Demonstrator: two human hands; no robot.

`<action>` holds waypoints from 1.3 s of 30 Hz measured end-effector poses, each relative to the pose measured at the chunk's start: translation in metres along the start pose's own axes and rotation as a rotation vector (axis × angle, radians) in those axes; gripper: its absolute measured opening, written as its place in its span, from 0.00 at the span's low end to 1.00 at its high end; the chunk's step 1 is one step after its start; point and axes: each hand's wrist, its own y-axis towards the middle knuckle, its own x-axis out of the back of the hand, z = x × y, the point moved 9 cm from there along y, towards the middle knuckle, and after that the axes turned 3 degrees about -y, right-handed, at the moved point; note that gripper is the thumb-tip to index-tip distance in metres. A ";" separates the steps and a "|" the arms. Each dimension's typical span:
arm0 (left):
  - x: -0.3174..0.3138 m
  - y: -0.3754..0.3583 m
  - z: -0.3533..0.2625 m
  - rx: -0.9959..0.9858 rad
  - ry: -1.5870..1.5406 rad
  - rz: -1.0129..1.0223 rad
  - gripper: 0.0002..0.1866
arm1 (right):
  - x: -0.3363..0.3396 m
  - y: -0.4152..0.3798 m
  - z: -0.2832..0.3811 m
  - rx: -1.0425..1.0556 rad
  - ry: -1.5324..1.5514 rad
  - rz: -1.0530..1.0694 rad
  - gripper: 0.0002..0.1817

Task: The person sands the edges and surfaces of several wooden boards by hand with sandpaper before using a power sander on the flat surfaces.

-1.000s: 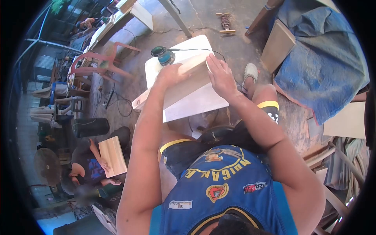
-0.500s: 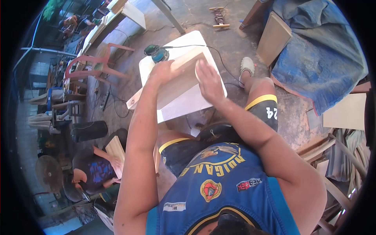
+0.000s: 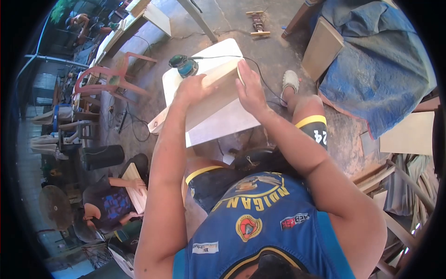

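A thick pale wooden board (image 3: 211, 95) rests tilted on its edge across a white table (image 3: 227, 47). My left hand (image 3: 191, 89) is closed over the board's upper edge near its middle. At the far right end of the board is my right hand (image 3: 252, 90), its fingers extended and pressed against the corner. Under those fingers shows the edge of a thin pale piece (image 3: 239, 70), too small to name. A green corded power sander (image 3: 186, 66) stands on the table just beyond my left hand.
The sander's cable (image 3: 260, 69) runs over the table's right side to the floor. A red plastic chair (image 3: 104, 81) stands at left. A co-worker (image 3: 109, 202) holds a wooden piece (image 3: 134, 186) at lower left. A blue tarp (image 3: 367, 69) and a leaning panel (image 3: 322, 49) are at right.
My right hand has slid up and away from me, from the board's face to its end corner, its fingers now pointing more upward. My left hand keeps its hold.
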 end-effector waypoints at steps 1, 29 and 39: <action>-0.001 -0.004 -0.001 0.001 -0.021 -0.016 0.31 | 0.003 -0.002 -0.001 -0.015 0.056 0.003 0.30; 0.001 -0.001 -0.001 0.052 -0.003 0.068 0.36 | -0.026 -0.033 -0.014 -0.048 -0.029 -0.060 0.41; -0.001 -0.005 0.000 0.040 0.003 0.067 0.36 | -0.020 -0.029 -0.010 -0.028 0.052 -0.046 0.38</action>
